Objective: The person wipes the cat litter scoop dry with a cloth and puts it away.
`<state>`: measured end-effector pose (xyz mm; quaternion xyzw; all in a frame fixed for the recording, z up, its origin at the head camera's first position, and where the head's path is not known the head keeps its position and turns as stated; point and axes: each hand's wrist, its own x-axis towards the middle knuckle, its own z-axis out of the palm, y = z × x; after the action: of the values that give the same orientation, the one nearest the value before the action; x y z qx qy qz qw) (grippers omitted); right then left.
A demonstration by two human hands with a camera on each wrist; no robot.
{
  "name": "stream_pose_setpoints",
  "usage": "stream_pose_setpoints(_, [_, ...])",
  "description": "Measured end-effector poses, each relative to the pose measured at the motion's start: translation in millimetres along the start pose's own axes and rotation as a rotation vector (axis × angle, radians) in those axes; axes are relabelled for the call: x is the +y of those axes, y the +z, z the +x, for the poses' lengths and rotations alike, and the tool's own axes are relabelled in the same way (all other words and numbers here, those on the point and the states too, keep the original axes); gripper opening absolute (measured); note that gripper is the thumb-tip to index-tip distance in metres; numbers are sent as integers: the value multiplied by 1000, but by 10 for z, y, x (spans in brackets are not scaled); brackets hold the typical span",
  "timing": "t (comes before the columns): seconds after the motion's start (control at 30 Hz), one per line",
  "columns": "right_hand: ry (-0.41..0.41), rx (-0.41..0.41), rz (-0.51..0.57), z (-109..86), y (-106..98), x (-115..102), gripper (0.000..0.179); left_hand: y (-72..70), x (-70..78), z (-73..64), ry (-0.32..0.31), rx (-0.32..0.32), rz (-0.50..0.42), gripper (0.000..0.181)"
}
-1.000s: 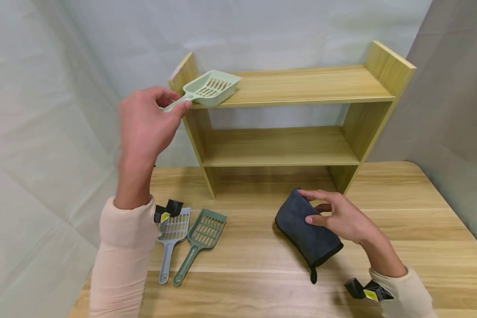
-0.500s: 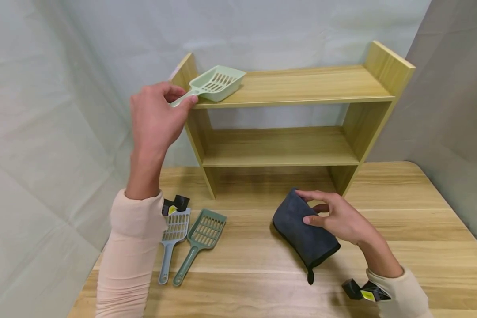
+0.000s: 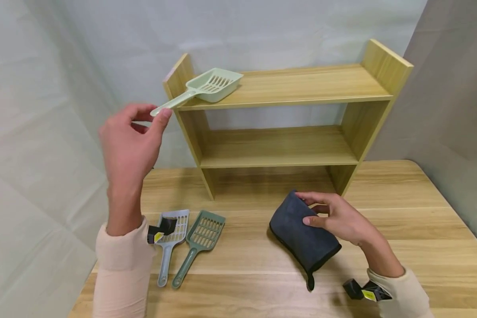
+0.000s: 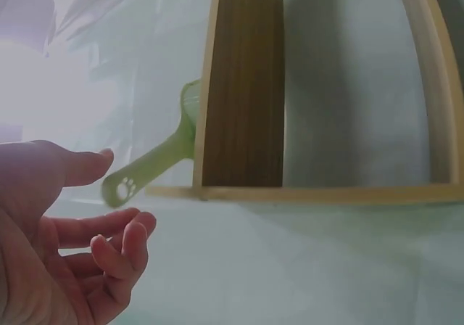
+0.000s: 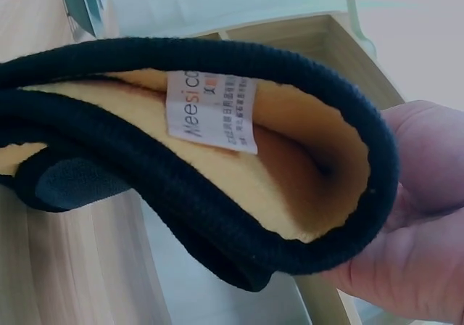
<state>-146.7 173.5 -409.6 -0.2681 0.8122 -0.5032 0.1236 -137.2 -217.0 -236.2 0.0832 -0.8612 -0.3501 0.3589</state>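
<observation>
A pale green litter scoop [image 3: 214,85] lies at the left end of the top shelf, its handle jutting past the front left corner. Around the handle's tip is my left hand [image 3: 129,139]; the left wrist view shows its thumb and fingers apart from the handle [image 4: 148,167], with gaps on both sides. My right hand [image 3: 342,218] grips a folded dark grey cloth [image 3: 302,234] just above the table, thumb on the near face and fingers at the top edge. Close up, the cloth's folds [image 5: 290,194] show a yellow inner side and a white label.
A wooden two-tier shelf [image 3: 282,161] stands at the table's back. On the table [image 3: 254,291], left of the cloth, lie a grey-blue litter scoop [image 3: 167,260] and a dark green one [image 3: 204,232]. My left wrist camera partly covers the grey-blue scoop.
The pale green scoop first shifted right onto the top shelf. My left hand then let go and drew back left and down, toward the handle's end. My right hand stays with the cloth.
</observation>
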Motion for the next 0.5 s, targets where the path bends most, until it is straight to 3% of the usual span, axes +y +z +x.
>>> stream_pose_setpoints(0.13, [-10,12,-12,-14,-12,-8,57,-62,-153,-205,1,24,-30,39])
stream_pose_setpoints(0.3, [7,57,-15,-21,3,-21,51,-18,-415,-519,104,29,-85,31])
stream_pose_setpoints(0.5, [27,113,-52,-16,46,-46,49,119,-855,-923,199,-58,-144,28])
